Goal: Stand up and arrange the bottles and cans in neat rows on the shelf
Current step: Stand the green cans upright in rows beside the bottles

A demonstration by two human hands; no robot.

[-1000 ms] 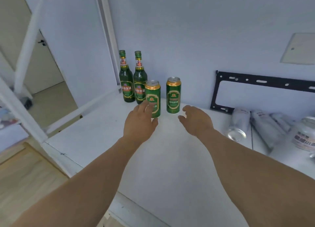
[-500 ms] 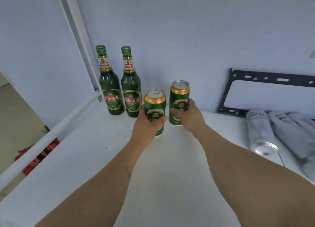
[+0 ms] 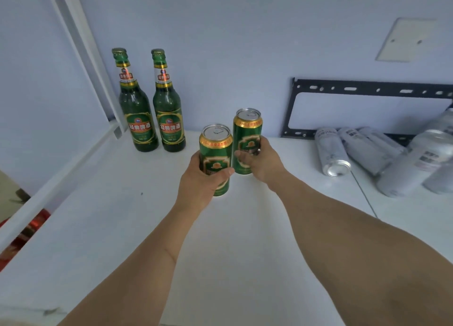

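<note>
Green beer cans are both grabbed now: left hand [image 3: 203,178] wraps the nearer can [image 3: 215,154], right hand [image 3: 259,159] the farther can [image 3: 247,139], where a second ago both hands only reached. They're upright beside the two bottles [image 3: 153,120]; possibly just lifted off the shelf [image 3: 98,227], so lining up comes next.

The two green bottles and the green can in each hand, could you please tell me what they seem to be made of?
The two green bottles look like glossy translucent glass: light shows through their necks, and paper-like labels sit on them. The can in the left hand and the can in the right hand look like thin printed metal, probably aluminium: bare silvery tops with pull tabs.
</note>
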